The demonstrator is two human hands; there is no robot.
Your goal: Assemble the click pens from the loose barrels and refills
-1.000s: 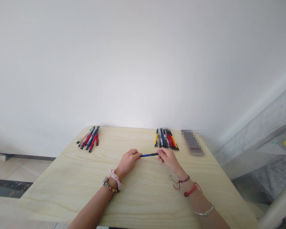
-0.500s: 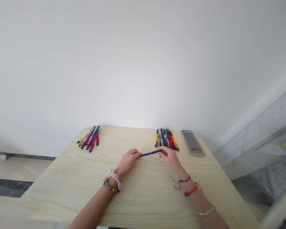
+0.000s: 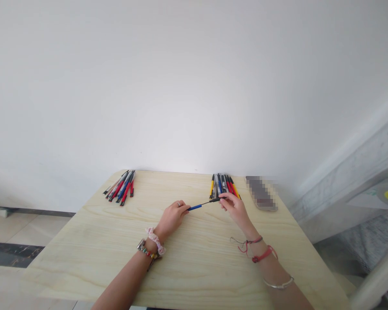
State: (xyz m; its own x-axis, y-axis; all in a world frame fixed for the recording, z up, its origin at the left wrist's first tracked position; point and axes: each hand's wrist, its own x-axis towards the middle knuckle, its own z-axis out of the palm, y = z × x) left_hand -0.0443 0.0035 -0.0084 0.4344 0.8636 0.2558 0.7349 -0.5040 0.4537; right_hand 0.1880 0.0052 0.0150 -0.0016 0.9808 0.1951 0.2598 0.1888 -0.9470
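Note:
My left hand [image 3: 173, 216] pinches the blue pen barrel [image 3: 195, 207] at its left end, low over the middle of the table. Between the fingers of my right hand [image 3: 233, 209] is the pen's black front part [image 3: 215, 199]. A thin dark refill [image 3: 206, 203] bridges the gap between the two pieces, so the pen is drawn partly apart. Behind my right hand lies a bunch of pens [image 3: 220, 183] in yellow, grey, blue, black and red. Its lower right end is hidden by my fingers.
Another group of pens [image 3: 119, 189], red, blue and grey, lies at the table's back left. A blurred-out flat object [image 3: 260, 193] rests at the back right. The pale wooden table [image 3: 194, 258] meets a white wall [image 3: 181, 86] behind.
The black front part has moved right and slightly up with my right hand, away from the blue barrel. A thin refill now shows between them. My left hand has shifted slightly left.

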